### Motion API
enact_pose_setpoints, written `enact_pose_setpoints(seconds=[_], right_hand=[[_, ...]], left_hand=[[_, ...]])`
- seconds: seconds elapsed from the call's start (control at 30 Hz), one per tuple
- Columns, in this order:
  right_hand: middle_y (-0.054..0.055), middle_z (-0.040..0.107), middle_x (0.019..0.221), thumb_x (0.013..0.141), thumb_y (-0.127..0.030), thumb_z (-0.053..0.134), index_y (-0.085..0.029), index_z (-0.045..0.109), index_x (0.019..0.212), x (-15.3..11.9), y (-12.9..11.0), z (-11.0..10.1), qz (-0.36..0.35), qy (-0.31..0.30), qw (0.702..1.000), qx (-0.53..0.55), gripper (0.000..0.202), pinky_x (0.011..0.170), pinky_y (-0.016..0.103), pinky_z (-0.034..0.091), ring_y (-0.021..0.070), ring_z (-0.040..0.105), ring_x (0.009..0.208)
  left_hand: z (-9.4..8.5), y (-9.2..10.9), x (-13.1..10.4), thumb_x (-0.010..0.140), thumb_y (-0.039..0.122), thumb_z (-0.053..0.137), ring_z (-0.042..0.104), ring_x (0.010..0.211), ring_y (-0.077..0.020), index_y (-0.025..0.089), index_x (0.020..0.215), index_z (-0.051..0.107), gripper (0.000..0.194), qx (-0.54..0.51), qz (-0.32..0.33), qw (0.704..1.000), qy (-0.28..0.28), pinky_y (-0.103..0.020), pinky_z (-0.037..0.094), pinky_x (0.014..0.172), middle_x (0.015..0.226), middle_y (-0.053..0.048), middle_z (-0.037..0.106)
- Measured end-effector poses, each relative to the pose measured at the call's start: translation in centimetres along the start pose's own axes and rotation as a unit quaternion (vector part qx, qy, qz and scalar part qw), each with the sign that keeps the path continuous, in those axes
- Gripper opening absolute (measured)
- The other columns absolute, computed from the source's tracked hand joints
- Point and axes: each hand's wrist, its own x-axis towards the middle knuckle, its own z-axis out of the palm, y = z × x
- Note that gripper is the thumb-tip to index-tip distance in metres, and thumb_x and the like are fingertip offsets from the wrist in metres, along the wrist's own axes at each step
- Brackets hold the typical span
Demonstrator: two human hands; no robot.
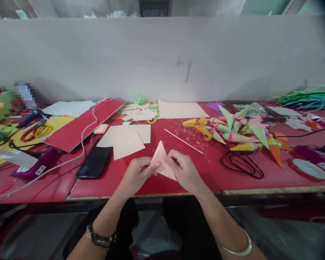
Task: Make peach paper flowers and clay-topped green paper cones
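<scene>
A cream paper piece (160, 156), coming to a point at its top, is held between both hands above the red table's front part. My left hand (141, 173) pinches its left side, with thumb and fingers closed on it. On the right side my right hand (182, 168) grips the same paper with its thumb on the front face. Part of the paper is hidden behind the fingers. Flat cream sheets (124, 140) overlap on the table beyond my left hand. A thin wooden stick (183, 141) lies beyond my right hand.
Left of the sheets are a black phone (94, 160), a white cable (82, 139) and a purple power strip (39, 164). To the right lie a yellow glue gun (197, 126), its coiled black cord (243, 164), a pile of colourful paper cones (241, 131) and a round white lid (310, 169).
</scene>
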Motion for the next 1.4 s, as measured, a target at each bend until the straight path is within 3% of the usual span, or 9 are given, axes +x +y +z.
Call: enact_pose_setpoints(seconds=[0.17,0.37,0.63,0.77,0.83,0.9,1.0,1.23,1.4], right_hand=[[-0.006,0.031,0.052,0.084,-0.035,0.04,-0.019,0.033,0.059,-0.1,-0.2,0.1,0.005,0.016,0.999,0.035,0.031,0.047,0.021,0.026,0.0075,0.034,0.049],[-0.006,0.029,0.051,0.083,-0.037,0.042,-0.019,0.032,0.057,-0.1,-0.3,-0.2,0.028,-0.014,0.998,0.058,0.033,0.045,0.021,0.023,0.0071,0.03,0.048],[-0.006,0.031,0.051,0.085,-0.031,0.037,-0.019,0.031,0.057,-0.1,-0.1,-0.2,-0.013,-0.027,0.999,-0.026,0.032,0.046,0.022,0.023,0.0071,0.033,0.047],[0.0,0.051,0.077,0.08,-0.029,0.048,-0.019,0.047,0.089,-0.2,0.0,-0.2,-0.026,-0.004,1.0,0.01,0.013,0.06,0.022,0.039,0.0108,0.049,0.067],[0.005,0.051,0.1,0.073,-0.03,0.059,-0.021,0.04,0.111,-0.3,-0.1,-0.3,-0.043,-0.032,0.998,0.041,0.043,0.073,0.026,0.043,0.0145,0.051,0.085],[0.006,0.049,0.11,0.068,-0.028,0.065,-0.023,0.038,0.116,-0.4,-0.2,-0.5,-0.074,-0.091,0.992,0.043,0.055,0.082,0.029,0.041,0.0169,0.049,0.097],[0.005,0.05,0.108,0.071,-0.021,0.062,-0.023,0.047,0.111,-0.4,-0.5,-0.8,-0.111,-0.133,0.985,0.025,0.043,0.089,0.032,0.038,0.0172,0.047,0.101],[0.004,0.058,0.093,0.076,-0.021,0.056,-0.021,0.056,0.095,-0.1,-0.5,-0.9,-0.131,-0.095,0.985,0.065,0.019,0.082,0.031,0.041,0.0162,0.053,0.09],[0.002,0.058,0.08,0.077,-0.025,0.055,-0.02,0.059,0.08,0.1,-0.2,-0.6,-0.083,-0.05,0.991,0.093,0.007,0.072,0.028,0.043,0.014,0.054,0.077]], left_hand=[[-0.2,0.1,0.2,0.084,0.034,0.042,0.035,0.042,-0.0043,0.014,0.043,0.039,0.046,-0.016,0.029,0.999,0.021,-0.017,0.029,0.047,0.042,0.005,0.038],[-1.1,0.0,0.0,0.085,0.039,0.037,0.047,0.047,-0.0063,0.013,0.056,0.056,0.043,-0.083,0.002,0.989,-0.123,-0.017,0.037,0.049,0.051,0.001,0.053],[-1.3,-0.3,-0.1,0.084,0.036,0.042,0.037,0.038,-0.0039,0.014,0.047,0.047,0.044,-0.012,-0.015,0.997,-0.072,-0.017,0.03,0.044,0.041,0.005,0.043],[-1.3,-0.3,-0.2,0.085,0.036,0.038,0.037,0.041,-0.0048,0.014,0.046,0.046,0.045,-0.004,-0.019,0.999,-0.048,-0.018,0.03,0.047,0.043,0.005,0.044],[-1.3,-0.3,-0.2,0.085,0.035,0.036,0.039,0.043,-0.0057,0.014,0.048,0.046,0.044,-0.017,-0.029,0.999,-0.032,-0.019,0.031,0.049,0.045,0.004,0.044],[-1.2,-0.3,-0.2,0.084,0.033,0.038,0.039,0.045,-0.0058,0.015,0.046,0.042,0.042,-0.037,-0.031,0.999,-0.005,-0.019,0.031,0.05,0.047,0.005,0.042],[-1.2,-0.2,-0.1,0.081,0.03,0.042,0.036,0.046,-0.0056,0.015,0.041,0.034,0.043,-0.078,-0.019,0.996,0.028,-0.02,0.031,0.051,0.05,0.005,0.038],[-1.2,-0.4,-0.1,0.079,0.032,0.043,0.041,0.055,-0.0082,0.016,0.04,0.031,0.044,-0.099,-0.014,0.995,0.007,-0.021,0.034,0.056,0.057,0.001,0.042],[-1.2,-0.1,-0.2,0.085,0.034,0.036,0.047,0.064,-0.0105,0.015,0.048,0.041,0.041,-0.064,0.009,0.996,-0.063,-0.022,0.037,0.063,0.068,-0.001,0.05]])
